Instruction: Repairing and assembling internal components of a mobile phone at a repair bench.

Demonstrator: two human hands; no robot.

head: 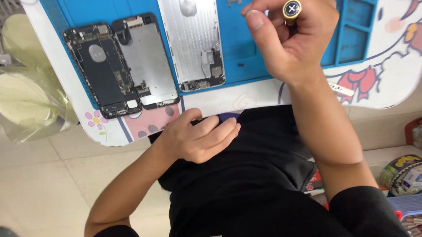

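My right hand [291,33] is raised over the blue work mat [243,43] and grips a small screwdriver [291,8], its round gold-rimmed cap with a cross facing the camera. My left hand [200,136] rests against my black shirt at the table's near edge, fingers loosely curled and holding nothing that I can see. On the mat lie an opened phone body [101,69] with dark internals, its detached screen panel [148,59] beside it, and a silver rear housing [194,36] to the right. A tiny metal bracket [234,1] lies near the housing.
The white table [394,73] has a cartoon print and a rounded edge. A blue compartment tray [358,16] forms the mat's right side. A clear plastic bag [26,90] hangs at the left. Boxes, a round tin [407,170] and clutter sit on the floor at right.
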